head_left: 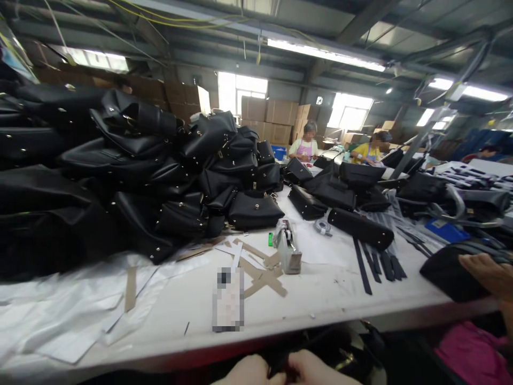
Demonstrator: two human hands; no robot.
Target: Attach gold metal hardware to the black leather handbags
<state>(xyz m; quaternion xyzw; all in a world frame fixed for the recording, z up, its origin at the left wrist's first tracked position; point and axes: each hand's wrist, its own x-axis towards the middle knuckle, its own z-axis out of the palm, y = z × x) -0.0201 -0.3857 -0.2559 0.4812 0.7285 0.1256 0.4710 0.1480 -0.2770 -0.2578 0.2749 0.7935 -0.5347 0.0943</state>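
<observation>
At the bottom edge of the head view, my left hand [249, 371] and my right hand [315, 369] are close together in front of the table edge. Both have curled fingers closed on black material that looks like part of a black handbag [356, 342]. Gold-coloured metal fittings show on this bag, just right of my right hand. The lower part of both hands and most of the bag fall outside the picture or in shadow.
A white table [320, 299] holds a large pile of black handbags [140, 160], a tape dispenser [289, 248], cardboard strips [264, 283], a blurred-out phone-like object [228, 307] and black straps [363, 267]. At right, another person's hand [484, 272] rests on a black bag. Two people work beyond.
</observation>
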